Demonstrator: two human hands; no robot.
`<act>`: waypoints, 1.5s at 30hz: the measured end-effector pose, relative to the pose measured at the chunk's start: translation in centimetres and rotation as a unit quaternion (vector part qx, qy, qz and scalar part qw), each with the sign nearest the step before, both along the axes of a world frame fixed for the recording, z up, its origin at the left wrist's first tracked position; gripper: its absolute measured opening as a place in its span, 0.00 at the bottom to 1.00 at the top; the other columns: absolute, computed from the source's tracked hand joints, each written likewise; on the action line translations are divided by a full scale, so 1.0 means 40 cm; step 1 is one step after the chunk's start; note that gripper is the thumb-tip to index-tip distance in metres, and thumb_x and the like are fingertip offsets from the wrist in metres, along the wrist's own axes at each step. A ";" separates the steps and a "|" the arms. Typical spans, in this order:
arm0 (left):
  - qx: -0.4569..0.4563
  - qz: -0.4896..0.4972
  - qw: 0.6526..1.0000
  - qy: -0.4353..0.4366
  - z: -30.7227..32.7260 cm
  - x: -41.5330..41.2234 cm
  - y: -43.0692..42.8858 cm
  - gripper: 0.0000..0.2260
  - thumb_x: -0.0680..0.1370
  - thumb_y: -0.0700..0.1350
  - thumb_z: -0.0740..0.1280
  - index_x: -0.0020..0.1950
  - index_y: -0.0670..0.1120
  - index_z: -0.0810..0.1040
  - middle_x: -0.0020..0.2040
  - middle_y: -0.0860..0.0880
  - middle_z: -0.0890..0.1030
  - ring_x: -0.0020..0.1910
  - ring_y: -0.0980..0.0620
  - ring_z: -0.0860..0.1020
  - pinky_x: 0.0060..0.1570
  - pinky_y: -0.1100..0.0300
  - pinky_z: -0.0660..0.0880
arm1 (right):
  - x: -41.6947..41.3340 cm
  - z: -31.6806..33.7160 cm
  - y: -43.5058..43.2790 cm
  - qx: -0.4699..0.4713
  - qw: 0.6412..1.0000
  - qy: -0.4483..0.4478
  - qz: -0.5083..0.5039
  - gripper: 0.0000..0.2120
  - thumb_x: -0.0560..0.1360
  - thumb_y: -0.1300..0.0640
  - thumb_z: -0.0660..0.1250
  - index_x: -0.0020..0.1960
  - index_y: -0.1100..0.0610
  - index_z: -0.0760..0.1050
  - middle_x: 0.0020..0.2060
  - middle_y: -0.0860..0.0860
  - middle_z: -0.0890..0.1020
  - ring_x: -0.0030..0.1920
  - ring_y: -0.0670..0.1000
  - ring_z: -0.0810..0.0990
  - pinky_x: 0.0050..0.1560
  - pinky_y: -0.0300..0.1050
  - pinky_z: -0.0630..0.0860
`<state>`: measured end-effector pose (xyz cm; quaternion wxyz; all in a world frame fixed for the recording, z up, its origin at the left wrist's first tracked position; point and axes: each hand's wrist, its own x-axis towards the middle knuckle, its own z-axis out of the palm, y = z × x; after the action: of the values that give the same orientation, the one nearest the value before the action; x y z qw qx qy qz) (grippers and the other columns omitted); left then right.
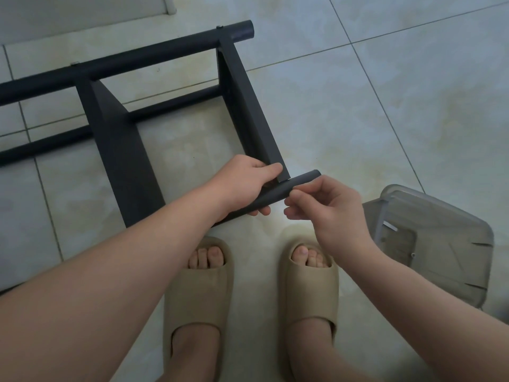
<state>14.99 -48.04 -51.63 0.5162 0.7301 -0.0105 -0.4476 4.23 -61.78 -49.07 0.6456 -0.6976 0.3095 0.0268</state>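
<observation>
A black metal frame (115, 139) lies on the tiled floor, with round tubes joined by two flat crossbars. My left hand (245, 183) grips the near black tube (289, 188) where the right crossbar (248, 106) meets it, thumb on the bar's end and fingers curled under the tube. My right hand (325, 210) sits just right of it. Its thumb and forefinger are pinched together against the tube's underside; whatever they may hold is too small to see.
My two feet in beige slides (198, 288) stand just below the frame. A clear plastic lidded box (429, 244) sits on the floor at the right. A white door frame edge (168, 4) shows at the top left.
</observation>
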 end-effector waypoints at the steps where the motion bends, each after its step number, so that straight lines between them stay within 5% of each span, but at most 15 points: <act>1: 0.001 -0.003 1.000 0.000 0.001 0.000 0.000 0.19 0.82 0.53 0.64 0.49 0.36 0.80 0.46 0.37 0.85 0.29 0.46 0.82 0.27 0.59 0.75 | 0.000 -0.001 0.001 0.001 1.000 0.000 -0.003 0.05 0.77 0.69 0.70 0.43 0.63 0.78 0.33 0.54 0.85 0.33 0.53 0.85 0.39 0.41 0.82; 13: -0.012 -0.003 1.000 0.008 -0.002 0.001 0.005 0.16 0.82 0.53 0.65 0.44 0.42 0.80 0.41 0.43 0.85 0.30 0.46 0.83 0.27 0.59 0.75 | 0.013 0.001 -0.019 -0.126 0.987 0.036 0.093 0.07 0.76 0.63 0.73 0.41 0.60 0.76 0.32 0.50 0.85 0.33 0.50 0.84 0.39 0.43 0.82; 19: 0.003 -0.010 1.000 -0.001 -0.005 0.000 0.003 0.17 0.81 0.56 0.65 0.44 0.44 0.81 0.35 0.47 0.84 0.30 0.48 0.83 0.28 0.59 0.76 | 0.010 0.006 -0.014 0.033 0.998 0.059 0.017 0.07 0.78 0.64 0.70 0.43 0.65 0.76 0.33 0.56 0.85 0.32 0.52 0.85 0.34 0.41 0.81; 24: 0.002 -0.005 1.000 0.008 -0.005 0.000 0.004 0.18 0.80 0.57 0.66 0.46 0.43 0.82 0.39 0.45 0.85 0.31 0.49 0.84 0.28 0.60 0.77 | 0.002 -0.002 -0.011 0.052 0.997 0.059 -0.001 0.08 0.79 0.62 0.70 0.44 0.65 0.77 0.33 0.57 0.85 0.32 0.52 0.85 0.34 0.41 0.80; 29: 0.004 -0.005 1.000 0.011 -0.004 0.001 0.004 0.18 0.80 0.58 0.66 0.46 0.43 0.82 0.42 0.44 0.86 0.32 0.48 0.84 0.28 0.60 0.77 | -0.004 -0.018 -0.019 -0.126 0.988 0.014 0.082 0.08 0.78 0.60 0.72 0.41 0.58 0.77 0.33 0.50 0.84 0.33 0.49 0.83 0.38 0.41 0.80; 34: 0.003 -0.012 1.000 0.010 -0.004 0.002 0.006 0.18 0.81 0.57 0.65 0.44 0.43 0.81 0.41 0.43 0.86 0.31 0.48 0.84 0.28 0.60 0.77 | 0.010 -0.012 -0.059 -0.356 0.910 -0.033 0.209 0.12 0.74 0.50 0.76 0.40 0.56 0.77 0.31 0.46 0.79 0.34 0.50 0.76 0.38 0.51 0.73; 38: -0.005 -0.016 1.000 0.017 -0.002 0.004 0.008 0.18 0.82 0.57 0.64 0.42 0.45 0.81 0.39 0.46 0.86 0.31 0.49 0.84 0.28 0.60 0.77 | 0.032 -0.006 -0.088 -0.464 0.844 -0.096 0.250 0.22 0.71 0.42 0.75 0.53 0.59 0.79 0.47 0.52 0.79 0.47 0.55 0.74 0.49 0.51 0.72; 41: -0.008 -0.019 1.000 0.022 -0.002 0.004 0.009 0.18 0.81 0.57 0.64 0.43 0.45 0.81 0.38 0.47 0.86 0.31 0.49 0.83 0.28 0.61 0.76 | 0.062 0.000 -0.113 -0.367 0.872 -0.038 0.322 0.26 0.70 0.41 0.74 0.60 0.57 0.80 0.54 0.49 0.80 0.53 0.51 0.77 0.57 0.47 0.74; 45: -0.002 -0.017 1.000 0.016 0.000 0.001 0.007 0.18 0.82 0.57 0.64 0.43 0.44 0.80 0.37 0.47 0.85 0.30 0.49 0.83 0.27 0.60 0.75 | 0.099 -0.005 -0.138 -0.282 0.885 0.004 0.371 0.19 0.71 0.43 0.75 0.54 0.55 0.82 0.43 0.50 0.83 0.43 0.47 0.76 0.45 0.39 0.72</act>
<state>15.02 -47.75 -51.63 0.5102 0.7212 -0.0157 -0.4684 8.19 -67.31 -49.29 0.3627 -0.9142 0.0251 0.1790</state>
